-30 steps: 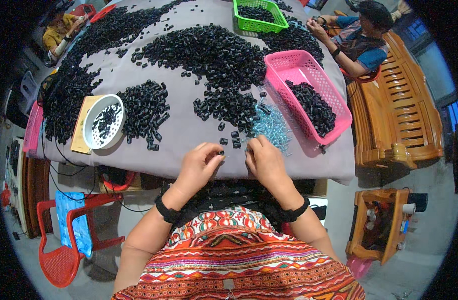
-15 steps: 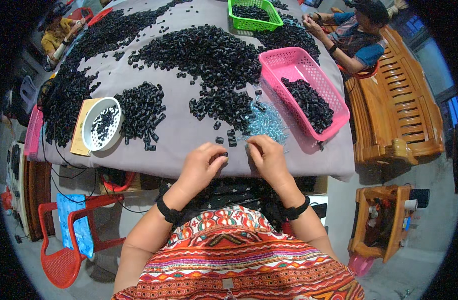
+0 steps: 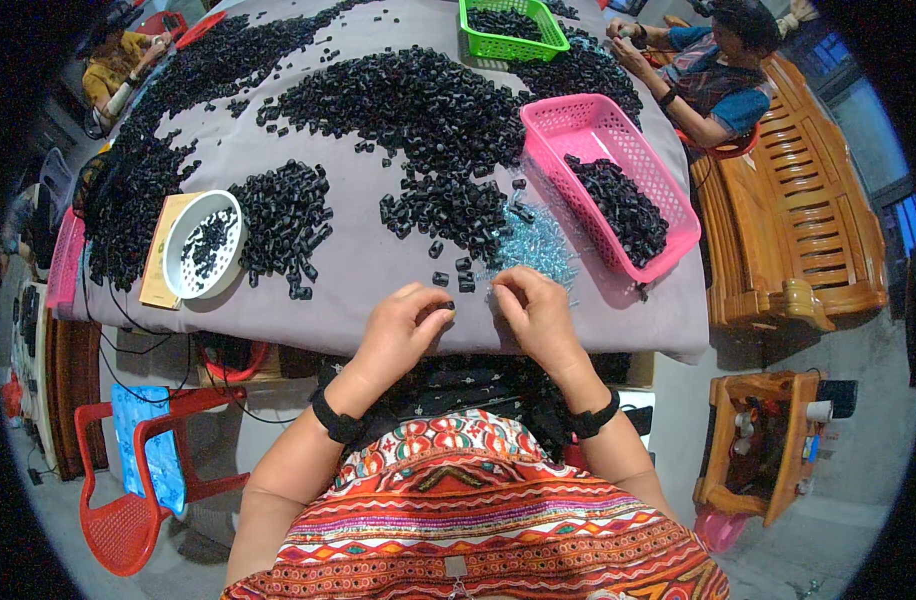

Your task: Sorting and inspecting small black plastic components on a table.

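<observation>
At the table's near edge, my left hand pinches a small black cylindrical piece between thumb and fingers. Facing it a short gap away, my right hand is closed in a pinch; anything in its fingertips is too small to make out. Just beyond my right hand lies a heap of thin, clear light-blue pieces. A few loose black pieces sit between and beyond the hands, in front of a larger pile of black pieces.
A pink basket partly filled with black pieces stands at the right. At the left, a white bowl rests on a tan booklet. A green basket is at the far side. Two people work across the table; a red chair stands lower left.
Both hands hold nearly the same pinched pose at the table edge. The view has shifted slightly. The person at the far right has moved their hands a little.
</observation>
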